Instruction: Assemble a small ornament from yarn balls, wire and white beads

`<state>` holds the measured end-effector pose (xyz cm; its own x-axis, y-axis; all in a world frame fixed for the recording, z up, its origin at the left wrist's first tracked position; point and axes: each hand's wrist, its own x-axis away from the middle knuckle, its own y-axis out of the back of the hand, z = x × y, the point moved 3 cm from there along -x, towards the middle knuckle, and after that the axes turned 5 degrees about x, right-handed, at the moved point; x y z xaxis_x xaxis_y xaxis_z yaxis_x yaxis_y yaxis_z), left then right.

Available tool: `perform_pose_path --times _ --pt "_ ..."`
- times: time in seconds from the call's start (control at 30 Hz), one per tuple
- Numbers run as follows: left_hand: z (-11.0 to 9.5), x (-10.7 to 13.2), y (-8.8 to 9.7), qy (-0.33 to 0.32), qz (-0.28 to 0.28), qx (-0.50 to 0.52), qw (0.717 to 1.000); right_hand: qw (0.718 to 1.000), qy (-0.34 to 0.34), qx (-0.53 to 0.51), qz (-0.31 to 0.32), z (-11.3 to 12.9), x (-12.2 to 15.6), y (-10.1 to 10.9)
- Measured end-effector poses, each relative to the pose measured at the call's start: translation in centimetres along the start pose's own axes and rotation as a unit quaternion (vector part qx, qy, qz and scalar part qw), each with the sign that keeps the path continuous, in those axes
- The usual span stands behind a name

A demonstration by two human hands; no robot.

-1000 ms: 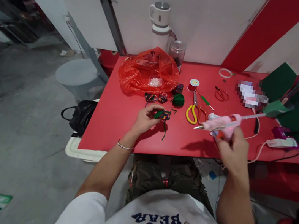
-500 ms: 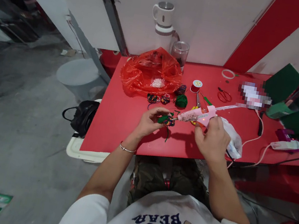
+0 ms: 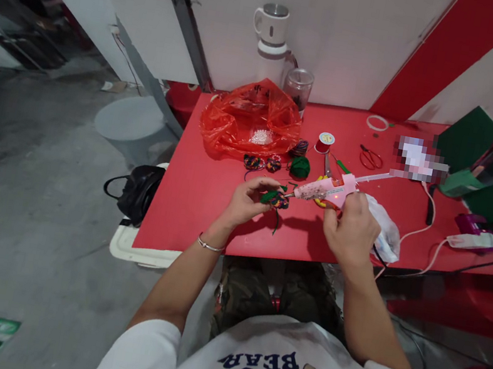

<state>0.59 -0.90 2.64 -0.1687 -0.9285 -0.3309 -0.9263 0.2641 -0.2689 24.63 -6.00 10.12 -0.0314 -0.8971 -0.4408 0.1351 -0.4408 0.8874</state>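
Observation:
My left hand [image 3: 251,199] is closed in a pinch on a small crocheted piece [image 3: 276,199], green with a dark multicoloured part, above the table's front. A green yarn tail hangs from it. My right hand [image 3: 353,229] grips a pink glue gun [image 3: 326,190] by its handle, with a clear glue stick [image 3: 379,177] sticking out of the back. The gun's nozzle meets the crocheted piece, or is just short of it; I cannot tell which. Beyond the hands lie a green yarn ball [image 3: 300,167] and two multicoloured crocheted pieces [image 3: 263,163].
On the red table [image 3: 184,212] are a red plastic bag [image 3: 247,124] with pearl beads [image 3: 261,137], a thread spool [image 3: 325,142], red-handled scissors [image 3: 370,158] and a glass jar [image 3: 298,89]. Right of my hand sit a white plastic bag [image 3: 384,231], cables and a power strip [image 3: 475,239].
Both hands keep almost the same pose, with the glue gun at the crocheted piece. The whole view has shifted very slightly.

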Motion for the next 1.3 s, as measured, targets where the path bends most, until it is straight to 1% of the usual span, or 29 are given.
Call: perform_pose_path --times 0.37,0.43,0.5,0.57,0.6,0.67,0.73,0.8,0.83,0.87,0.9,0.93,0.97,1.0,1.03,1.07,1.1,1.13,1.17,1.2,1.23,1.3 --pt "0.4 -0.1 0.4 -0.028 -0.012 0.011 0.999 1.0 0.003 0.008 -0.01 -0.2 0.3 -0.2" --pt "0.4 -0.1 0.6 -0.023 -0.025 0.01 0.999 1.0 -0.006 0.003 -0.004 -0.4 0.2 0.0" --pt "0.5 -0.1 0.9 -0.012 -0.048 0.008 0.999 1.0 -0.025 -0.007 0.017 -1.3 -0.1 0.1" --pt "0.6 -0.2 1.2 -0.007 -0.074 0.009 0.997 0.997 -0.066 -0.018 0.041 -3.4 -0.8 0.3" --pt "0.6 -0.2 1.4 -0.008 -0.084 0.01 0.996 0.994 -0.098 -0.02 0.049 -5.0 -1.3 0.3" --pt "0.6 -0.3 1.5 -0.014 -0.096 0.012 0.995 0.983 -0.181 0.006 0.041 -8.7 -2.7 0.1" --pt "0.6 -0.4 1.5 -0.02 -0.1 0.014 0.995 0.959 -0.271 0.049 0.067 -12.7 -4.3 -0.6" --pt "0.6 -0.5 1.5 -0.022 -0.1 0.013 0.995 0.938 -0.313 0.072 0.126 -15.8 -5.8 -1.5" --pt "0.5 -0.5 1.4 -0.021 -0.1 0.01 0.995 0.932 -0.31 0.071 0.176 -16.9 -6.3 -2.1" --pt "0.5 -0.6 1.4 -0.02 -0.1 0.008 0.995 0.922 -0.31 0.076 0.217 -17.6 -6.5 -2.4" --pt "0.5 -0.6 1.4 -0.02 -0.102 0.006 0.995 0.917 -0.305 0.083 0.244 -17.8 -6.6 -2.7" --pt "0.5 -0.6 1.5 -0.02 -0.104 0.004 0.994 0.918 -0.3 0.096 0.241 -17.6 -6.4 -2.7" --pt "0.6 -0.7 1.5 -0.019 -0.107 0.004 0.994 0.925 -0.296 0.107 0.211 -17.0 -6.1 -2.5" --pt "0.7 -0.7 1.6 -0.019 -0.11 0.003 0.994 0.944 -0.271 0.117 0.147 -15.8 -5.8 -2.2" --pt "0.8 -0.7 1.7 -0.017 -0.114 0.002 0.993 0.96 -0.253 0.105 0.059 -14.2 -5.3 -1.8" --pt "0.9 -0.6 1.7 -0.015 -0.119 0.0 0.993 0.974 -0.223 0.043 0.02 -12.2 -4.7 -1.8" --pt "1.0 -0.6 1.8 -0.012 -0.124 -0.003 0.992 0.984 -0.168 -0.055 0.033 -9.8 -4.3 -2.4" --pt "1.2 -0.6 1.8 -0.008 -0.128 -0.008 0.992 0.98 -0.102 -0.156 0.074 -7.2 -3.9 -3.2" --pt "1.3 -0.6 1.9 -0.005 -0.131 -0.013 0.991 0.965 -0.053 -0.22 0.134 -4.6 -3.6 -4.1" --pt "1.4 -0.6 1.9 -0.001 -0.133 -0.019 0.991 0.952 -0.012 -0.244 0.185 -2.1 -3.4 -5.1" --pt "1.4 -0.6 2.0 0.002 -0.133 -0.023 0.991 0.947 0.019 -0.238 0.214 0.1 -3.4 -5.9" --pt "1.4 -0.6 2.1 0.001 -0.134 -0.028 0.991 0.951 0.034 -0.203 0.229 3.2 -3.9 -7.4"
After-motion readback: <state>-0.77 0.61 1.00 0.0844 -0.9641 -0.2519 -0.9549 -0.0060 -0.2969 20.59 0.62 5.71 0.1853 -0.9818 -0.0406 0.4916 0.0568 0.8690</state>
